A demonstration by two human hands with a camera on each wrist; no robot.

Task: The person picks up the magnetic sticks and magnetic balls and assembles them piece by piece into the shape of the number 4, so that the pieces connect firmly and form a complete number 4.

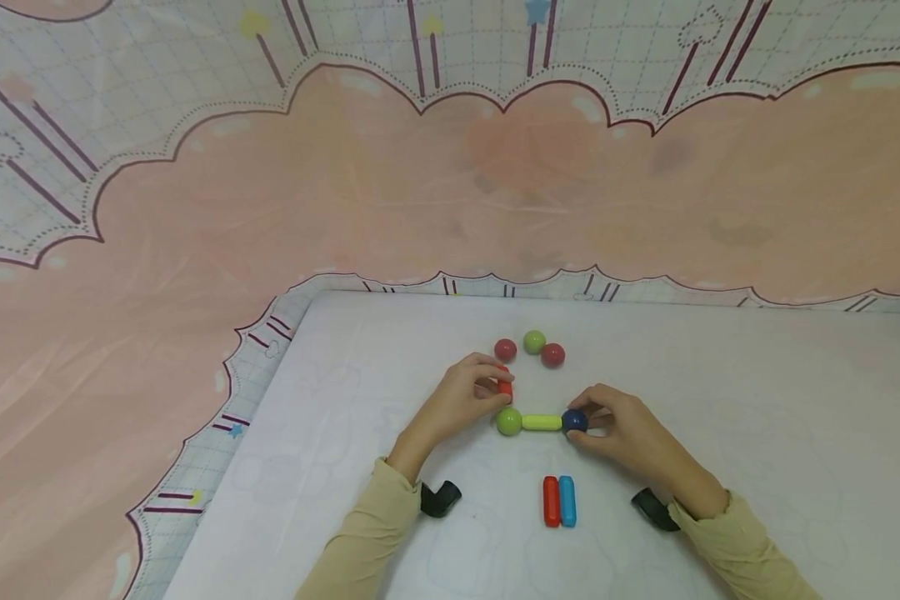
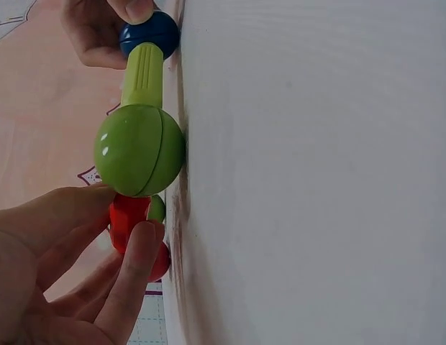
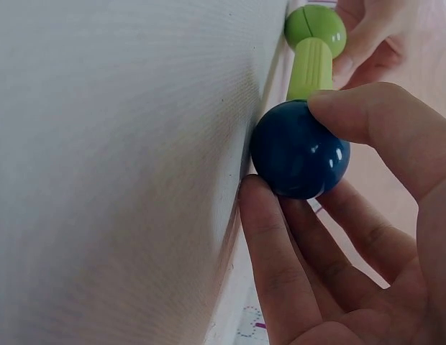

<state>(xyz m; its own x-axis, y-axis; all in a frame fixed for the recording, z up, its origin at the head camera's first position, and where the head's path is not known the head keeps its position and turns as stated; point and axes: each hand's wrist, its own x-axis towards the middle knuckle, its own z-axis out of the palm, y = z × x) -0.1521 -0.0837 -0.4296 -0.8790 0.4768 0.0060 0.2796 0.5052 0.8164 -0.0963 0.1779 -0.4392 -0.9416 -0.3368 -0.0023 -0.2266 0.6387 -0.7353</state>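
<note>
A yellow-green rod [image 1: 542, 422] joins a green ball [image 1: 508, 421] on its left to a dark blue ball [image 1: 574, 421] on its right, all lying on the white table. My right hand [image 1: 626, 429] pinches the blue ball between thumb and fingers, as the right wrist view shows. In my left hand [image 1: 461, 396] a red rod [image 1: 505, 387] is pinched, pointing away from me just behind the green ball. In the left wrist view the green ball [image 2: 140, 151] partly covers the near end of the red rod [image 2: 128, 221], so I cannot tell whether they are joined.
Beyond the hands lie a red ball [image 1: 505, 349], a green ball [image 1: 535, 342] and another red ball [image 1: 552, 356]. Nearer me, a red rod [image 1: 551, 502] and a blue rod [image 1: 567, 502] lie side by side. Black wrist cameras [image 1: 441, 499] sit by both sleeves.
</note>
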